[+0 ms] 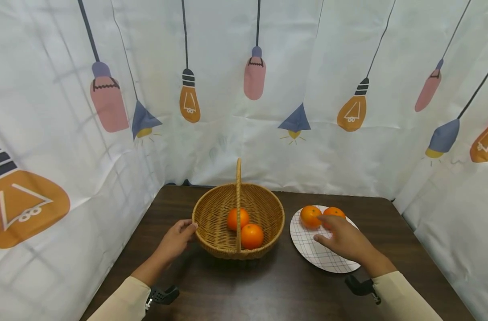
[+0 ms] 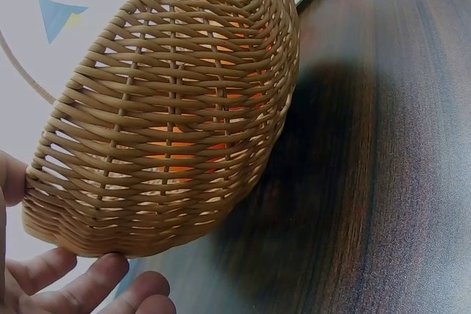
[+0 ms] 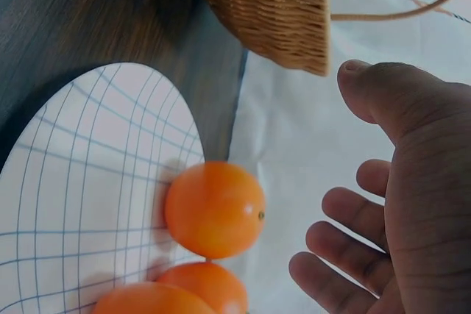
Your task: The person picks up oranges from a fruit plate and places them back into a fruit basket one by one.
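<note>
My left hand [image 1: 173, 243] grips the left rim of a round wicker basket [image 1: 209, 218], thumb at the rim and fingers against the outer weave. Inside the basket lie two oranges, one orange [image 1: 252, 236] nearer me and another orange [image 1: 231, 220] behind it, partly crossed by the handle. My right hand [image 1: 344, 238] hovers over a white plate [image 1: 328, 263] with a blue grid, thumb and fingers spread apart, holding nothing. On the plate the right wrist view shows three oranges: a front orange [image 3: 213, 207], an orange [image 3: 213, 284] beside it and an orange [image 3: 151, 301] cut by the frame.
Both the basket and the plate stand on a dark wooden table [image 1: 244, 294]. A white curtain [image 1: 228, 147] printed with lamps hangs behind it and along both sides. The basket's tall arched handle [image 1: 238, 178] rises above its rim.
</note>
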A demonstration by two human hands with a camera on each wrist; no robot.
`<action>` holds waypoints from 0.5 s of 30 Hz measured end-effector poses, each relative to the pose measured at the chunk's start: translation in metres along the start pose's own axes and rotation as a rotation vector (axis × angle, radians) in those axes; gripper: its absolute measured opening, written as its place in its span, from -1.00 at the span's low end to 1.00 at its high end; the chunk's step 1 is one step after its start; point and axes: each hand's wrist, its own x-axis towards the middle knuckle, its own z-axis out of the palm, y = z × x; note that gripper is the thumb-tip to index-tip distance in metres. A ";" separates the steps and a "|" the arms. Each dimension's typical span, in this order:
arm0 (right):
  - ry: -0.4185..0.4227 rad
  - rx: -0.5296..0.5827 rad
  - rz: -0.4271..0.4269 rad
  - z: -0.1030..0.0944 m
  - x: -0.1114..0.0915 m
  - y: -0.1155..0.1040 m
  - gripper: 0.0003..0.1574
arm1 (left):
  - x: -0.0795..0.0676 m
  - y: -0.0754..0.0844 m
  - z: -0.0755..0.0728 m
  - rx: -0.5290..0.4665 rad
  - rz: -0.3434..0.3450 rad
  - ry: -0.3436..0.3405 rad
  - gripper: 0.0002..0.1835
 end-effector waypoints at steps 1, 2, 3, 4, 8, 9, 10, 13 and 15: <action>-0.001 0.006 0.003 -0.001 -0.001 0.001 -0.07 | 0.000 0.000 0.000 0.000 0.001 -0.002 -0.34; -0.001 0.012 0.007 -0.002 -0.002 0.002 -0.07 | 0.000 0.000 0.000 0.000 -0.001 -0.001 -0.34; -0.004 0.018 0.013 -0.003 -0.003 0.003 -0.08 | 0.000 -0.001 0.000 -0.002 -0.004 0.002 -0.35; -0.008 0.023 0.022 -0.003 -0.004 0.004 -0.08 | 0.000 -0.001 0.000 -0.002 -0.002 0.000 -0.35; -0.016 0.026 0.074 -0.006 -0.010 0.009 -0.09 | 0.000 -0.001 0.001 0.003 0.001 -0.001 -0.34; -0.019 0.027 0.086 -0.007 -0.011 0.011 -0.09 | 0.000 -0.001 0.001 0.003 0.001 -0.001 -0.34; -0.021 0.024 0.096 -0.007 -0.012 0.012 -0.09 | 0.000 -0.001 0.001 0.002 0.001 -0.003 -0.33; -0.025 0.014 0.111 -0.008 -0.014 0.016 -0.06 | 0.000 0.000 0.001 -0.005 0.001 -0.004 -0.34; -0.022 0.010 0.112 -0.009 -0.016 0.018 -0.04 | -0.001 0.000 0.001 -0.008 0.003 -0.006 -0.35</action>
